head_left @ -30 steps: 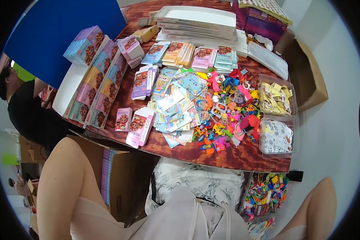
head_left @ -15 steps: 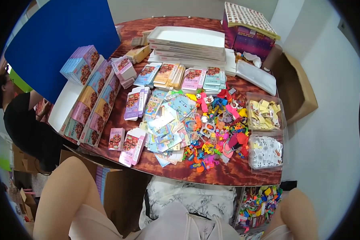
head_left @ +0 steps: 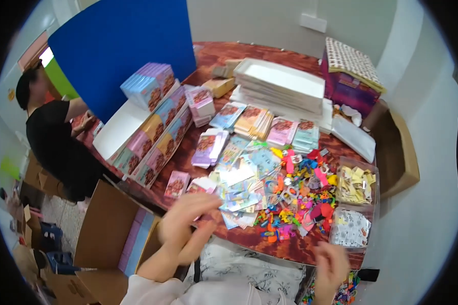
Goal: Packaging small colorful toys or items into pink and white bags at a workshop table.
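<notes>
Pink carton: we find the pink carton (head_left: pixel 202 185) a little left of the frame's centre, partly hidden behind the left hand; the small pink box (head_left: pixel 177 184) is just beside it, on its left.
Weight and stiffness: we judge it light, of thin card, rather stiff along the folds but easy to dent on the faces (the printed surface may also be a little slippery).
Where to hold: we would take it by the two side edges, softly, and not press the middle.
Left hand: the left hand (head_left: pixel 188 221), below the centre, has its fingers close together, with the thumb spread from them; we see nothing held, and cannot tell if it touches the carton.
Right hand: the right hand (head_left: pixel 333 264), at lower right, is near the table's (head_left: pixel 310 249) front edge, below the white pieces (head_left: pixel 350 229); its fingers seem loosely bent, but because of blur we cannot tell if the tips meet or pinch something.
</notes>
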